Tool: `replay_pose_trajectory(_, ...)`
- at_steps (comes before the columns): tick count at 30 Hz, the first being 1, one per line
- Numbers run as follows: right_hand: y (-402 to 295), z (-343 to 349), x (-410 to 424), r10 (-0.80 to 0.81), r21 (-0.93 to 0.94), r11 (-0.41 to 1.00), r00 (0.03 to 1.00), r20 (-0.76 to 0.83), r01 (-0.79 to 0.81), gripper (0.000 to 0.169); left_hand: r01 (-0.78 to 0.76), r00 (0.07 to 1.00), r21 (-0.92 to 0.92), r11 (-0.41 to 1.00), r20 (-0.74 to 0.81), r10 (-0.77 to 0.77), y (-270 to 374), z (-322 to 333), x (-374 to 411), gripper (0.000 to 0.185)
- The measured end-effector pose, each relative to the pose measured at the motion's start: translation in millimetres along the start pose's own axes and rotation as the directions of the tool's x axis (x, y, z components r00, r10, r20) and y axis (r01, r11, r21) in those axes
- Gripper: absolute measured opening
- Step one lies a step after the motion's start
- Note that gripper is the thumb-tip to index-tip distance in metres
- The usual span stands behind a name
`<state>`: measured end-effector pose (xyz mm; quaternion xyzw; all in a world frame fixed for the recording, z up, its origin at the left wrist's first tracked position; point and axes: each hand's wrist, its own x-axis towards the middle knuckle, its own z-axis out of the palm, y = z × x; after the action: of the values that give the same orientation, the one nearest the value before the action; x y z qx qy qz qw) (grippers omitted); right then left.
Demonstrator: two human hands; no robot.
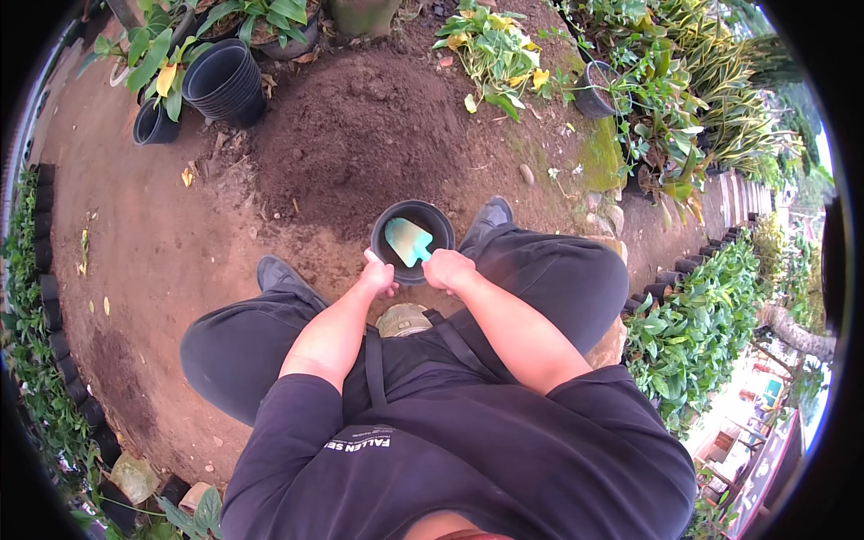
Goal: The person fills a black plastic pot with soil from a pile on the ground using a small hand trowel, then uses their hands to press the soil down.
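Between my shoes stands a round black plastic plant pot [446, 226], its inside dark. My left hand [378, 275] grips the pot at its near left side, thumb up by the rim. In my right hand [448, 268], at the near right of the rim, is the handle of a turquoise garden trowel [409, 241]. The trowel's blade lies over the pot's opening, pointing away to the left, with a pale brownish face. How much soil the pot holds is hard to tell. Just beyond the pot rises a mound of dark loose soil [358, 128].
A stack of black nursery pots [226, 84] stands at the far left beside a smaller black pot [155, 125] and leafy plants. Uprooted-looking variegated greenery [496, 57] lies right of the mound. A potted plant [597, 91] and a mossy stone edge [601, 158] are farther right.
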<state>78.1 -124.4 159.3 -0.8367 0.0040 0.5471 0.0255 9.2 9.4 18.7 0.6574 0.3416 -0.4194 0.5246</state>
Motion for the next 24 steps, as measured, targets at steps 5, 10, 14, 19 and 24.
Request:
replay_pose_trajectory(5, 13, 0, 11, 0.016, 0.055, 0.998, 0.997, -0.077, -0.012, 0.045, 0.019, 1.000, 0.032, 0.999, -0.023, -0.019, 0, 4, 1, 0.048)
replay_pose_trajectory(10, 18, 5, 25, 0.039, 0.080, 0.996, 0.999, 0.001, -0.039, 0.053, 0.021, 1.000, 0.040, 0.999, 0.010, -0.021, 0, 3, 3, 0.051)
replay_pose_trajectory(14, 30, 18, 40, 0.014, 0.017, 1.000, 0.996, -0.084, -0.013, 0.056, 0.011, 0.999, 0.017, 1.000, 0.045, -0.012, 0, 4, 7, 0.054)
replay_pose_trajectory(19, 17, 4, 29, 0.063, 0.226, 0.971, 0.997, 0.040, -0.071, 0.053, 0.009, 1.000, 0.025, 1.000, 0.000, -0.009, 9, 4, -5, 0.044)
replay_pose_trajectory(24, 30, 5, 42, -0.032, 0.255, 0.967, 0.999, 0.018, 0.026, 0.053, -0.007, 0.999, 0.006, 1.000, -0.045, 0.008, 1, 6, -1, 0.057)
